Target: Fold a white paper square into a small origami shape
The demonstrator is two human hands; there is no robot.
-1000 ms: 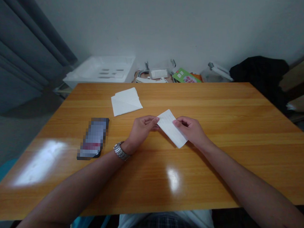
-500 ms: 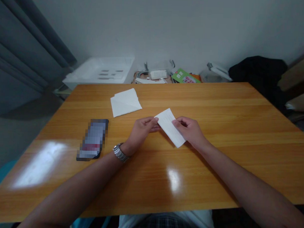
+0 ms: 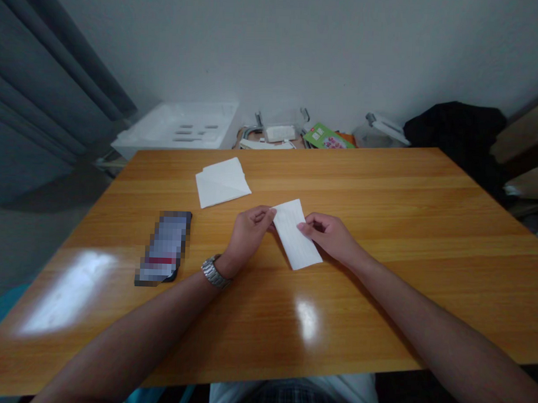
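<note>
Between my hands, just over the wooden table [image 3: 383,217], is a folded white paper napkin [image 3: 294,240], a narrow rectangle with its long side running toward me. My left hand [image 3: 251,230] is closed, pinching its upper left corner between thumb and fingers. At its right edge, the thumb of my right hand [image 3: 329,234] presses on top while the fingers curl underneath, partly hidden. A stack of white napkins [image 3: 223,183] lies flat on the table, beyond my left hand.
A phone [image 3: 165,245] with a blurred-out screen lies left of my left forearm. Past the table's far edge are a white tray [image 3: 183,128], a green packet [image 3: 326,137], a clear box [image 3: 379,132] and a black cloth [image 3: 457,129].
The napkin has turned slightly and come a little nearer to me, now showing a broader face. Both hands have shifted slightly left with it and still grip it.
</note>
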